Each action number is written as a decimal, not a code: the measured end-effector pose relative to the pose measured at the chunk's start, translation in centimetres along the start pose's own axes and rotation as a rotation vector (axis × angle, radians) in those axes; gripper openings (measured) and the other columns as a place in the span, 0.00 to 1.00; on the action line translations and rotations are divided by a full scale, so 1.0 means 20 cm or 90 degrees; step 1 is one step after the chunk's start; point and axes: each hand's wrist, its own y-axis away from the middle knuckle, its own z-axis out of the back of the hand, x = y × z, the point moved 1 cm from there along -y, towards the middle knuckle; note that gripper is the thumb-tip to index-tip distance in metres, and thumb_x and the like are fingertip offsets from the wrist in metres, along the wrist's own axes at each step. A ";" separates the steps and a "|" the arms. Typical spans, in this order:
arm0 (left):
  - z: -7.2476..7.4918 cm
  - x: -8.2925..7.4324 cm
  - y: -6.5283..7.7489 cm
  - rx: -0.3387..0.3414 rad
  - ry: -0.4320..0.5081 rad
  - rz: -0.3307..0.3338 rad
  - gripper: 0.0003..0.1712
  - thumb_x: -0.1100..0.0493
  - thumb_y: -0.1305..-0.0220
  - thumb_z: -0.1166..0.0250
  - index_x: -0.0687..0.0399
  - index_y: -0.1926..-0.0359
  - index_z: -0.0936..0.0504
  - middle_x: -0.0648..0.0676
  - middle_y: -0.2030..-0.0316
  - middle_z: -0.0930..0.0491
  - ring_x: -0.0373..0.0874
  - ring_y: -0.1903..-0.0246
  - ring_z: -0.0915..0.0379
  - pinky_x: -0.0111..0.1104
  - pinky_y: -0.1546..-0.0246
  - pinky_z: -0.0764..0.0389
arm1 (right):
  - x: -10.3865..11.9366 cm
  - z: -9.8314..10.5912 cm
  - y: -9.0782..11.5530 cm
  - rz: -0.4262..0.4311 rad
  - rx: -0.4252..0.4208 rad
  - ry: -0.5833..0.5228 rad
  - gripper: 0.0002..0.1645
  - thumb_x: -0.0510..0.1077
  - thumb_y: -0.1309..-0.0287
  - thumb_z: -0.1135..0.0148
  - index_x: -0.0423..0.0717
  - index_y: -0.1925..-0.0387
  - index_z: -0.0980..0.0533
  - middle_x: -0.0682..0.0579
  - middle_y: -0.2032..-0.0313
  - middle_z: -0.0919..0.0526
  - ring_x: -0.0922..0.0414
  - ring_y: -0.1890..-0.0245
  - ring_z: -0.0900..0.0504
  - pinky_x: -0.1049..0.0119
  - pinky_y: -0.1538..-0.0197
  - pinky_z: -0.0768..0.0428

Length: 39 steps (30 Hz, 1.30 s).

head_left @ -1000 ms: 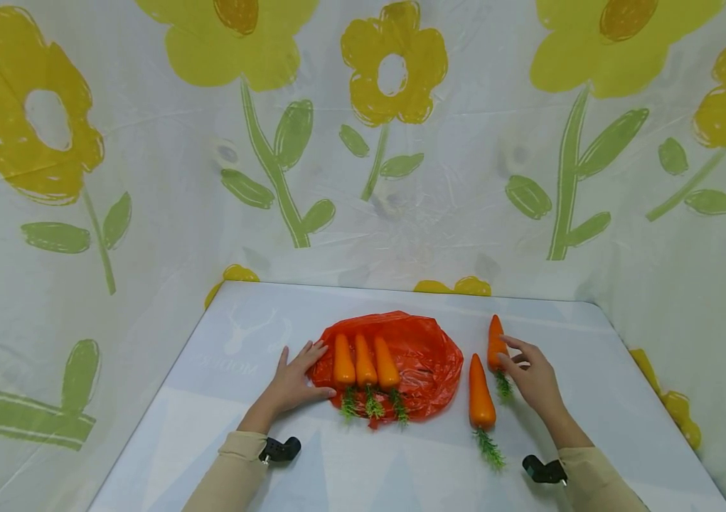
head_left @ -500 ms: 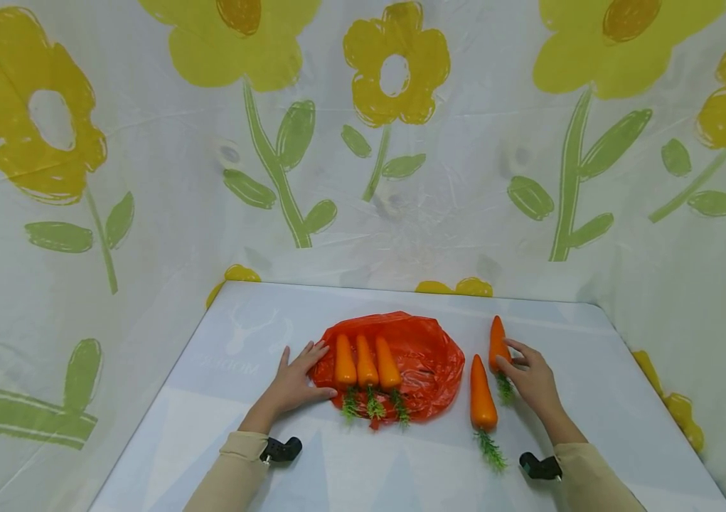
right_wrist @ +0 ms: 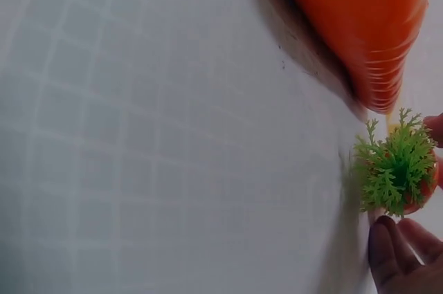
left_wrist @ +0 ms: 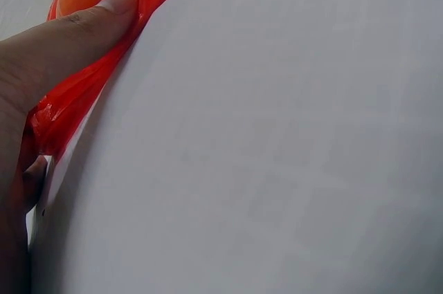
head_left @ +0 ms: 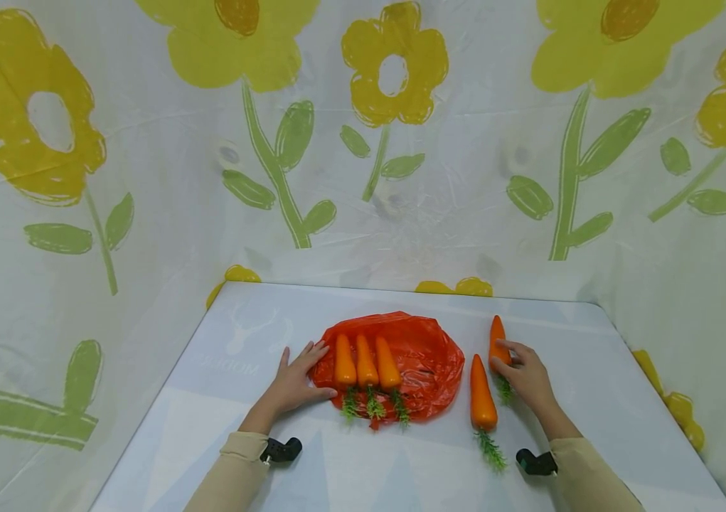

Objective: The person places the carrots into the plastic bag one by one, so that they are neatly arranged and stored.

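Note:
Three glossy orange carrots with green tops lie side by side on a crumpled red plastic bag (head_left: 429,370); the middle one (head_left: 366,363) is flanked closely by the others. My left hand (head_left: 295,384) rests on the bag's left edge with fingers spread, its thumb (left_wrist: 104,21) lying along the red plastic in the left wrist view. To the right of the bag lies a loose carrot (head_left: 481,398), tip pointing away. Just beyond it, my right hand (head_left: 529,373) holds another carrot (head_left: 496,333) between thumb and fingers. Its leafy top (right_wrist: 398,169) faces the right wrist camera.
Everything lies on a pale patterned table (head_left: 363,469), with its far edge by a curtain (head_left: 458,171) printed with yellow flowers. Black camera mounts sit at both wrists, the left mount (head_left: 281,449) close above the tabletop.
My right hand has shifted slightly left and nearer the far carrot, its fingers now closer around it. The left hand, bag and other carrots stay where they were.

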 end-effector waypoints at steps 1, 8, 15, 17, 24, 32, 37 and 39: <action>0.00 0.00 0.00 0.000 -0.001 -0.001 0.58 0.33 0.48 0.25 0.52 0.23 0.37 0.54 0.23 0.42 0.56 0.22 0.54 0.62 0.27 0.74 | 0.00 0.00 0.00 0.001 0.000 0.002 0.36 0.55 0.29 0.38 0.39 0.30 0.31 0.32 0.28 0.40 0.33 0.37 0.29 0.39 0.36 0.27; 0.00 0.00 0.00 -0.001 0.000 -0.006 0.58 0.34 0.48 0.25 0.53 0.23 0.37 0.54 0.23 0.42 0.56 0.22 0.55 0.62 0.27 0.74 | 0.02 0.00 0.00 0.007 0.000 0.013 0.33 0.52 0.30 0.37 0.38 0.31 0.30 0.30 0.30 0.39 0.32 0.38 0.29 0.39 0.36 0.26; 0.00 0.00 0.00 0.009 0.000 0.001 0.58 0.33 0.47 0.26 0.53 0.22 0.37 0.53 0.22 0.43 0.55 0.21 0.57 0.61 0.27 0.75 | 0.01 0.00 0.02 0.001 0.003 0.019 0.33 0.53 0.31 0.37 0.38 0.32 0.29 0.30 0.31 0.38 0.31 0.38 0.29 0.38 0.37 0.26; 0.00 0.00 0.00 0.010 0.001 0.001 0.58 0.33 0.47 0.26 0.53 0.22 0.37 0.53 0.22 0.43 0.55 0.21 0.57 0.61 0.27 0.76 | 0.01 0.00 0.02 0.002 0.002 0.025 0.33 0.53 0.31 0.37 0.39 0.32 0.29 0.30 0.31 0.38 0.31 0.38 0.29 0.38 0.37 0.26; 0.00 0.00 -0.01 0.008 -0.002 0.001 0.58 0.33 0.47 0.26 0.53 0.22 0.37 0.53 0.22 0.43 0.55 0.21 0.57 0.61 0.27 0.76 | -0.01 0.03 0.06 0.005 0.006 0.041 0.32 0.52 0.31 0.37 0.38 0.33 0.28 0.28 0.32 0.36 0.30 0.39 0.29 0.36 0.37 0.27; 0.00 0.00 -0.01 0.004 -0.007 0.003 0.58 0.33 0.47 0.25 0.52 0.22 0.37 0.52 0.22 0.43 0.54 0.21 0.56 0.60 0.27 0.75 | -0.03 0.05 0.14 0.005 0.014 0.050 0.32 0.52 0.32 0.36 0.39 0.33 0.28 0.29 0.32 0.36 0.31 0.40 0.27 0.37 0.39 0.24; 0.00 -0.01 0.00 -0.014 -0.002 -0.016 0.57 0.35 0.47 0.24 0.55 0.23 0.36 0.55 0.23 0.41 0.57 0.22 0.53 0.63 0.27 0.72 | -0.04 0.06 0.20 0.023 0.006 0.056 0.31 0.50 0.32 0.35 0.38 0.34 0.27 0.29 0.33 0.34 0.31 0.42 0.25 0.39 0.41 0.22; 0.00 -0.01 0.00 -0.015 0.001 -0.019 0.57 0.35 0.47 0.24 0.56 0.24 0.35 0.56 0.23 0.40 0.58 0.23 0.52 0.64 0.27 0.72 | -0.05 0.06 0.22 0.031 -0.001 0.058 0.30 0.49 0.32 0.34 0.39 0.34 0.26 0.29 0.33 0.33 0.32 0.42 0.25 0.40 0.42 0.21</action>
